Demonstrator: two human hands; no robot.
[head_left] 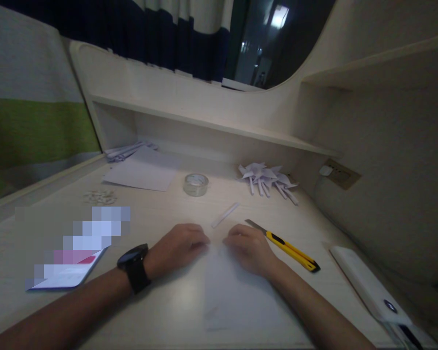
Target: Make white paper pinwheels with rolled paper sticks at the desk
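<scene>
A sheet of white paper lies flat on the pale desk, its long side running away from the near edge, just left of the yellow utility knife. Its far end sits under the fingertips of both hands, which press down on it side by side. The near end is bare and smooth, with a faint crease near its left corner. The knife lies apart from it, blade out.

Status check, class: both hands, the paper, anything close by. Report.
Left hand and right hand pressing top edge of paper sheet. Sheet flat on desk. Utility knife beside right hand, blade out.
</scene>
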